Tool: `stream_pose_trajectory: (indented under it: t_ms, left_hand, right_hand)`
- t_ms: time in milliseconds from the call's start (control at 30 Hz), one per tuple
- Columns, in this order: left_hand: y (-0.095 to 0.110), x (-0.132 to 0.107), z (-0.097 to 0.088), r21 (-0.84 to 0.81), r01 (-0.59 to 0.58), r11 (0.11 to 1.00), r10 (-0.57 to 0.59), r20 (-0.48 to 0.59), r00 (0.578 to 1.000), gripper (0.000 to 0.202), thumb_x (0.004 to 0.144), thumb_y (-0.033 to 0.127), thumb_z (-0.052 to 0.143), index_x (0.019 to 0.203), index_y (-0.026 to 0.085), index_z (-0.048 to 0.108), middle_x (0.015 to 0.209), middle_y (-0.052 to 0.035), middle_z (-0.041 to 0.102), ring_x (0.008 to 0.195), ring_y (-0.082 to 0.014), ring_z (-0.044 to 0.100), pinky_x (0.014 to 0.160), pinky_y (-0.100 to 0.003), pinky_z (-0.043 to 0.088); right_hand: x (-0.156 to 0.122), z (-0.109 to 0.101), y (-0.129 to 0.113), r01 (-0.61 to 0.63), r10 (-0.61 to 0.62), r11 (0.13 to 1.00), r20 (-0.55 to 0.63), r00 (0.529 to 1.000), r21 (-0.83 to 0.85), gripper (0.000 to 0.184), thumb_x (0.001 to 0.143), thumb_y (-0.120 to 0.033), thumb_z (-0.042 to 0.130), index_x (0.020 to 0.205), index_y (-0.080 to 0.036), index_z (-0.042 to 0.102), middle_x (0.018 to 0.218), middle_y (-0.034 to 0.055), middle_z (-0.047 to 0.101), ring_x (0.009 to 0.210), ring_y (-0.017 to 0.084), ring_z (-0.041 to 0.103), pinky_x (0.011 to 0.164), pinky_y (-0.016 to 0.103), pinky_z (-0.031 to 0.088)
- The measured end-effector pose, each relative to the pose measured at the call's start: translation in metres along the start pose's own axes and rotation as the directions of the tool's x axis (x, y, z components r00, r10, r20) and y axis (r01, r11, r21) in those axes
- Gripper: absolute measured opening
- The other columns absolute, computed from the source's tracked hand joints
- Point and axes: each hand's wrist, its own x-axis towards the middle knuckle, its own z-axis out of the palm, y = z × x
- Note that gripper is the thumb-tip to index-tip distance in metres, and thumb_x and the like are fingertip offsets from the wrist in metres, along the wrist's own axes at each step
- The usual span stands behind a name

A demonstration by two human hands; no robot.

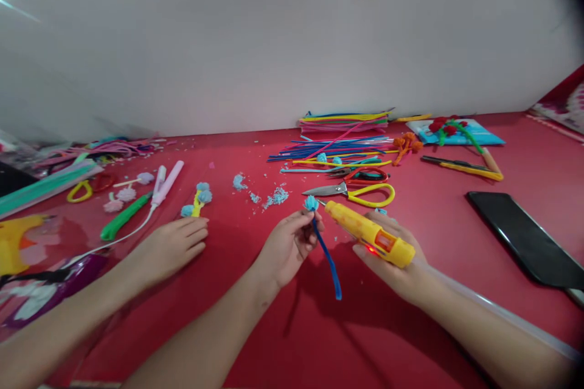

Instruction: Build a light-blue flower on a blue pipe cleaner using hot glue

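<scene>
Head view: nearest, on the wearer's side of the yellow-looped scissors [344, 189], a dark blue stem [329, 259] hangs from the left hand [287, 243], its long axis running toward the wearer and slightly right. Thumb and fingers pinch its upper end, just below a light blue fluffy ball [311, 203]. The right hand [401, 282], nearer than the scissors' handles, wraps a yellow glue gun [365, 228]. The gun slants from near right to far left, its nozzle pointing at the ball; whether they touch, I cannot tell. The ball sits just nearside of the scissors' blade tip. Well left of the scissors, another person's hand [177, 249] rests beside a yellow stem with blue balls [197, 205]. Blue fuzz [277, 196] lies left of the blades. Beyond the scissors, a bundle of coloured stems [344, 124] lies by a white panel [255, 61].
</scene>
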Motion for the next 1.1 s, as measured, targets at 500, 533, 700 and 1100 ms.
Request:
stream_pose_trajectory:
  t_ms: [500,533,700,1100]
  left_hand:
    - [0.0002,0.0003,-0.0007,-0.024,-0.009,1.0,0.01,0.027,1.0,0.012,0.084,0.011,0.058,0.078,0.01,0.068,0.063,-0.0033,0.065,0.042,-0.0038,0.053,0.039,-0.01,0.042]
    - [0.0002,0.0001,-0.0003,-0.029,-0.01,1.0,0.011,0.023,1.0,0.011,0.084,0.011,0.058,0.078,0.01,0.068,0.063,-0.0032,0.065,0.042,-0.0037,0.053,0.04,-0.01,0.043]
    - [0.0003,-0.0013,0.0012,-0.046,0.01,0.999,-0.01,0.008,1.0,0.013,0.085,0.009,0.055,0.077,0.01,0.066,0.063,-0.0029,0.064,0.041,-0.0032,0.051,0.04,-0.01,0.043]
    - [0.0017,-0.0034,0.004,-0.067,0.052,0.996,-0.052,0.009,0.999,0.016,0.086,0.009,0.053,0.073,0.01,0.064,0.061,-0.0028,0.063,0.04,-0.0032,0.05,0.04,-0.01,0.043]
  right_hand:
    - [-0.0038,-0.0013,-0.0002,-0.109,0.109,0.994,0.068,0.992,-0.01,0.023,0.091,-0.037,0.05,0.076,-0.021,0.054,0.07,0.0014,0.055,0.06,0.016,0.053,0.055,0.03,0.04]
    - [-0.0039,-0.0011,-0.0003,-0.113,0.114,0.994,0.075,0.991,-0.007,0.023,0.091,-0.038,0.05,0.077,-0.02,0.055,0.07,0.0018,0.056,0.061,0.016,0.053,0.056,0.03,0.04]
    - [-0.0047,-0.0004,-0.0002,-0.148,0.146,0.989,0.089,0.985,0.013,0.023,0.092,-0.039,0.05,0.082,-0.02,0.058,0.073,0.0032,0.059,0.063,0.017,0.056,0.059,0.03,0.042]
    - [-0.0057,0.0007,0.0013,-0.16,0.159,0.987,0.091,0.983,0.006,0.023,0.092,-0.04,0.05,0.083,-0.02,0.058,0.073,0.003,0.059,0.063,0.017,0.056,0.059,0.03,0.043]
